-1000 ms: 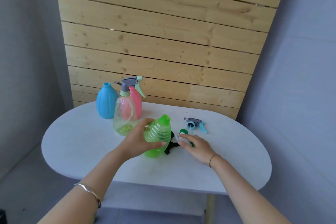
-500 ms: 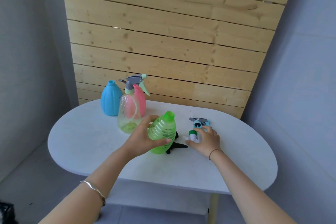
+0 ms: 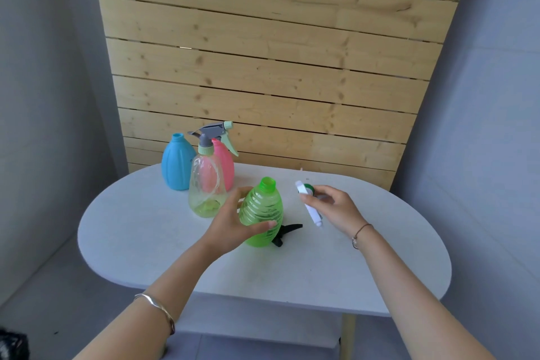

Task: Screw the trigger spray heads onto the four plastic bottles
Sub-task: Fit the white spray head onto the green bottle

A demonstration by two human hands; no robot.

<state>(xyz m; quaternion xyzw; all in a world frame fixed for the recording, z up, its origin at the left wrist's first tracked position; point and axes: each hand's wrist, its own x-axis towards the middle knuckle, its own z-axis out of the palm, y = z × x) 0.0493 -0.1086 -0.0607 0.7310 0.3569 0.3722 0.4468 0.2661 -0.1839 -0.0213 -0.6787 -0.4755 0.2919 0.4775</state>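
My left hand (image 3: 230, 225) grips the green ribbed bottle (image 3: 261, 210), which stands on the white table (image 3: 146, 231) with its neck uncapped. My right hand (image 3: 336, 209) holds a white and green trigger spray head (image 3: 306, 202) lifted just right of the bottle's neck. A black spray head (image 3: 285, 232) lies on the table behind the green bottle, partly hidden. At the back left stand a blue bottle (image 3: 175, 164) without a head, a pink bottle (image 3: 225, 166), and a clear yellowish bottle (image 3: 204, 187) with a grey and mint spray head (image 3: 214, 133) on it.
A wooden slat wall (image 3: 263, 67) rises right behind the table. Grey walls close in on both sides. The table's right half and front strip hold nothing but my forearms. The blue spray head seen earlier is hidden behind my right hand.
My right hand picked the white and green spray head up off the table and raised it beside the green bottle's neck. My left hand kept hold of the green bottle.
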